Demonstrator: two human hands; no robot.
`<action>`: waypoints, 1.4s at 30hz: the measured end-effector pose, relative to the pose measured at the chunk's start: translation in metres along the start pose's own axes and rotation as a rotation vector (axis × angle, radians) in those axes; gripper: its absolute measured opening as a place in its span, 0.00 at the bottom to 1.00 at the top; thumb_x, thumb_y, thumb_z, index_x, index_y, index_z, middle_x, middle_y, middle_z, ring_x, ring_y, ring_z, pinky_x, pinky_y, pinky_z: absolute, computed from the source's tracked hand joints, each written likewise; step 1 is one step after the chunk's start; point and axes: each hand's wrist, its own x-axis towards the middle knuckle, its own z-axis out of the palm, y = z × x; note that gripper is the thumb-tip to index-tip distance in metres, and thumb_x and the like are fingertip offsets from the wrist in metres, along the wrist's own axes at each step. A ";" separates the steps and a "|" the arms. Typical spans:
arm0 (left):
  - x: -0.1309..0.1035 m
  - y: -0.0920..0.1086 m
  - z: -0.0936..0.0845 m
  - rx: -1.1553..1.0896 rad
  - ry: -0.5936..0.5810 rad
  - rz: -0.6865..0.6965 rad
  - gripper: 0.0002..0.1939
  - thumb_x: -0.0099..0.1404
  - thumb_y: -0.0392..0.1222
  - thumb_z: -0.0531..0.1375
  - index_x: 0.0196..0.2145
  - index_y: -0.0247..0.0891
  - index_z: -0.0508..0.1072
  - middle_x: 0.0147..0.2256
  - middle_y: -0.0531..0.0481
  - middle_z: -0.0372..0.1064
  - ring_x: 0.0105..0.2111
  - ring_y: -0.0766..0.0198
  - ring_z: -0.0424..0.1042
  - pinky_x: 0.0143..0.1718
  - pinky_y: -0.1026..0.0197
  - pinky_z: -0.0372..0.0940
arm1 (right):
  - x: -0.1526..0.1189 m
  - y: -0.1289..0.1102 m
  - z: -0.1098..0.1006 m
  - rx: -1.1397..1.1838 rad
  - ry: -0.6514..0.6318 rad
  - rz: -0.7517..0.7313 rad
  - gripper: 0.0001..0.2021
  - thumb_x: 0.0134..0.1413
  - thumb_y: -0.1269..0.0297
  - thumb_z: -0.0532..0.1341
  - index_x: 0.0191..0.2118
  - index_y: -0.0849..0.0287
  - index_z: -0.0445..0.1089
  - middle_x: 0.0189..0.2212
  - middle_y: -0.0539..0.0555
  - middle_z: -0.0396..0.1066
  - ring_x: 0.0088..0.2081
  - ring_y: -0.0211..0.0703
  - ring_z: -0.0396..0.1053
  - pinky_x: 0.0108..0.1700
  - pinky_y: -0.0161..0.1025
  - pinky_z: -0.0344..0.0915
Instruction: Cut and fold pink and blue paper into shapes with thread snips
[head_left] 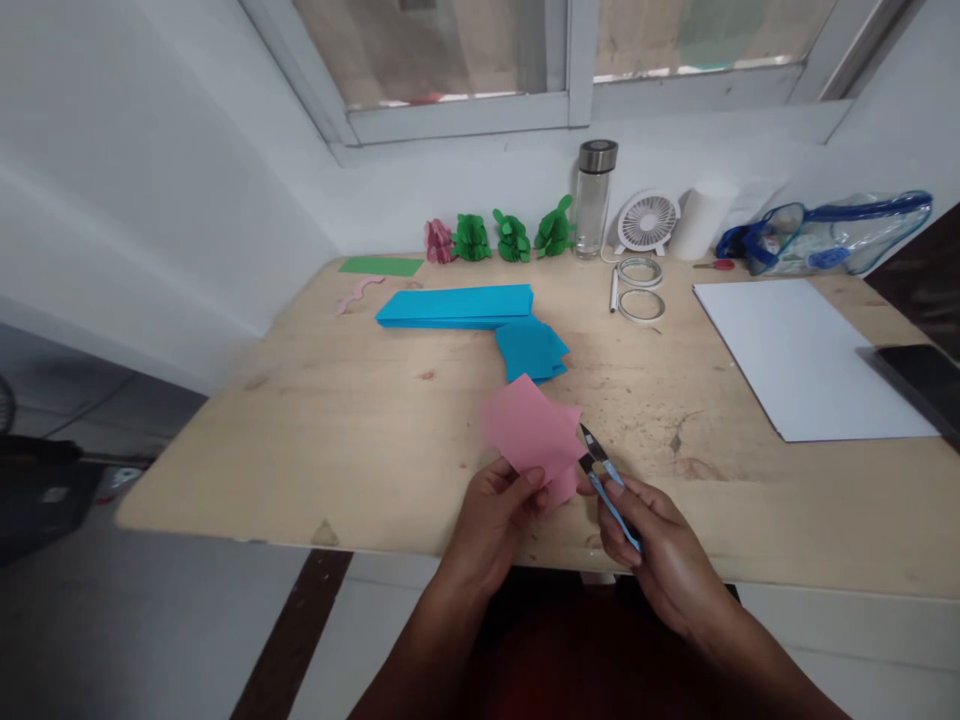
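Pink paper [531, 428], seemingly more than one piece, is pinched between the thumb and fingers of my left hand [501, 510] near the table's front edge. My right hand [651, 525] is closed round small scissors or snips with light blue handles [616, 512]. Their dark blades are parted and lie at the right edge of the pink paper. Just beyond the paper rest a stack of blue paper pieces [531, 350] and a stack of long blue strips [457, 305].
Green and pink folded paper shapes [472, 238], a glass bottle [592, 205], a small fan [647, 222] and a clear bag [840, 238] line the back. White sheets [802, 360] and a phone [919, 385] lie right. Tape rolls [641, 303] sit behind; green paper [381, 266] lies back left.
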 end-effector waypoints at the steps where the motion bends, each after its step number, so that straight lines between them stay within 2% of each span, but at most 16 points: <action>1: 0.000 0.000 -0.001 0.008 0.004 0.003 0.12 0.46 0.41 0.70 0.24 0.34 0.71 0.20 0.56 0.64 0.20 0.73 0.61 0.23 0.69 0.57 | 0.000 0.000 0.000 -0.004 0.001 -0.004 0.18 0.55 0.49 0.59 0.37 0.61 0.72 0.17 0.43 0.52 0.18 0.29 0.43 0.22 0.35 0.38; 7: 0.001 -0.002 0.000 -0.018 -0.017 0.040 0.11 0.50 0.41 0.68 0.29 0.35 0.71 0.23 0.55 0.67 0.22 0.72 0.63 0.25 0.68 0.58 | 0.003 0.003 0.002 -0.067 0.019 -0.030 0.18 0.56 0.48 0.58 0.37 0.60 0.72 0.17 0.42 0.52 0.17 0.29 0.43 0.23 0.35 0.43; 11: 0.000 -0.003 0.001 0.028 -0.050 0.059 0.12 0.54 0.42 0.65 0.35 0.35 0.70 0.30 0.47 0.74 0.21 0.71 0.63 0.27 0.65 0.60 | 0.005 0.003 0.002 -0.072 0.025 -0.031 0.18 0.56 0.49 0.58 0.37 0.60 0.72 0.17 0.42 0.51 0.17 0.29 0.43 0.23 0.34 0.44; 15: 0.000 -0.004 -0.001 0.105 -0.046 0.068 0.12 0.57 0.44 0.63 0.36 0.34 0.70 0.33 0.43 0.75 0.23 0.70 0.64 0.28 0.65 0.61 | 0.006 0.004 -0.001 -0.096 0.035 -0.046 0.18 0.56 0.48 0.58 0.38 0.60 0.72 0.17 0.43 0.52 0.18 0.30 0.44 0.22 0.33 0.43; 22: 0.000 -0.008 -0.001 0.087 -0.052 0.043 0.14 0.56 0.46 0.64 0.37 0.35 0.71 0.34 0.43 0.76 0.27 0.67 0.69 0.32 0.63 0.64 | 0.007 0.006 -0.004 -0.157 0.041 -0.048 0.19 0.56 0.47 0.57 0.38 0.59 0.73 0.17 0.43 0.52 0.19 0.30 0.46 0.23 0.32 0.48; 31: -0.001 -0.009 0.000 0.068 -0.059 0.038 0.16 0.56 0.48 0.64 0.37 0.35 0.70 0.35 0.44 0.75 0.29 0.65 0.71 0.34 0.61 0.65 | 0.007 0.010 -0.005 -0.103 0.038 -0.036 0.18 0.56 0.49 0.58 0.38 0.61 0.72 0.18 0.43 0.53 0.19 0.29 0.44 0.22 0.31 0.45; 38: -0.002 -0.009 -0.001 0.097 -0.085 0.070 0.16 0.57 0.49 0.63 0.37 0.34 0.70 0.35 0.42 0.75 0.28 0.64 0.71 0.32 0.62 0.64 | 0.005 0.012 -0.003 -0.089 0.023 -0.043 0.16 0.57 0.50 0.58 0.33 0.60 0.71 0.17 0.43 0.52 0.19 0.29 0.44 0.22 0.32 0.43; 42: -0.003 -0.008 0.000 0.101 -0.074 0.068 0.17 0.56 0.51 0.63 0.36 0.34 0.71 0.34 0.42 0.76 0.28 0.64 0.71 0.31 0.62 0.64 | 0.005 0.011 -0.002 -0.096 0.024 -0.031 0.17 0.58 0.50 0.57 0.36 0.60 0.71 0.18 0.43 0.53 0.19 0.29 0.44 0.22 0.32 0.43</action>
